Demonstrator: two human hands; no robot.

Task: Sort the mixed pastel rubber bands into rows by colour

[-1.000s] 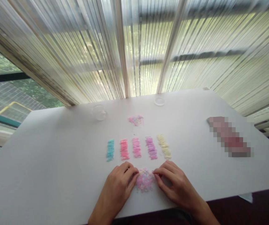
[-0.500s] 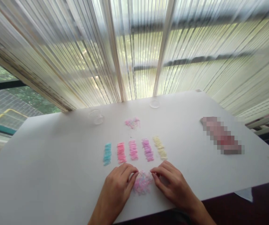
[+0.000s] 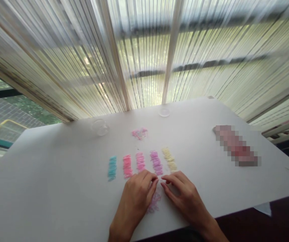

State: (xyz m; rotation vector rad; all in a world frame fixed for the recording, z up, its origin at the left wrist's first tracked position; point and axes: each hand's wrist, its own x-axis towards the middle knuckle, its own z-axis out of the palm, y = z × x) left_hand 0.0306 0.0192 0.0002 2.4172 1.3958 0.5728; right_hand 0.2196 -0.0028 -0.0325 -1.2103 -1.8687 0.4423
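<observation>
A loose pile of small, thin pink and lilac loops (image 3: 155, 201) lies near the table's front edge, partly covered by my left hand (image 3: 140, 191). The left thumb and forefinger are pinched together above the pile; whatever they hold is too small to name. My right hand (image 3: 182, 191) is just to the right, its thumb and forefinger slightly apart and nearly meeting the left fingertips. Beyond my hands, similar small pieces lie in columns: blue (image 3: 112, 168), coral (image 3: 127, 166), pink (image 3: 140, 161), purple (image 3: 156, 162) and pale yellow (image 3: 169, 159).
A smaller mixed heap (image 3: 139, 133) lies further back on the white table (image 3: 58, 174). Behind it stand a clear round container (image 3: 100, 127) and a clear round lid or dish (image 3: 164, 111). A blurred-out pinkish object (image 3: 236, 146) lies at right. Striped curtains (image 3: 147, 67) hang along the far edge.
My left hand has moved right and slightly up, bringing its pinched fingertips close to the right hand's. The right hand has barely moved. The view has shifted slightly.
</observation>
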